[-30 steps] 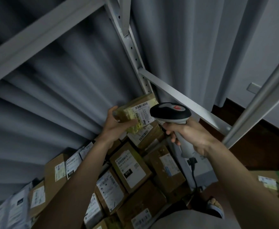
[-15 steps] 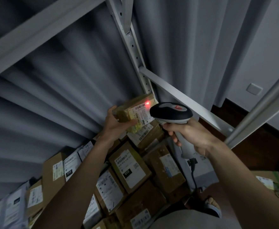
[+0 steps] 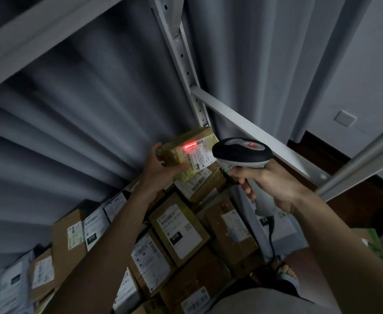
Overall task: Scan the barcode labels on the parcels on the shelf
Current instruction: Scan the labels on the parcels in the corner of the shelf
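Parcel (image 3: pixel 187 146) held up in left hand (image 3: pixel 161 171), fingers curled round its lower edge, thumb on the near face, above the pile of boxed parcels (image 3: pixel 179 230) on the shelf. Right hand (image 3: pixel 267 184) grips scanner (image 3: pixel 242 152) handle, index finger at the trigger, head just beside the parcel. Red scan line (image 3: pixel 190 146) sits on its white label (image 3: pixel 197 155). Scanner cable (image 3: pixel 271 236) hangs down below the handle.

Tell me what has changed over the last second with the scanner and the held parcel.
The red scan light, absent a second ago, now lies as a line on the parcel's label. The left hand still holds the parcel; the right hand still grips the scanner, aimed at it.
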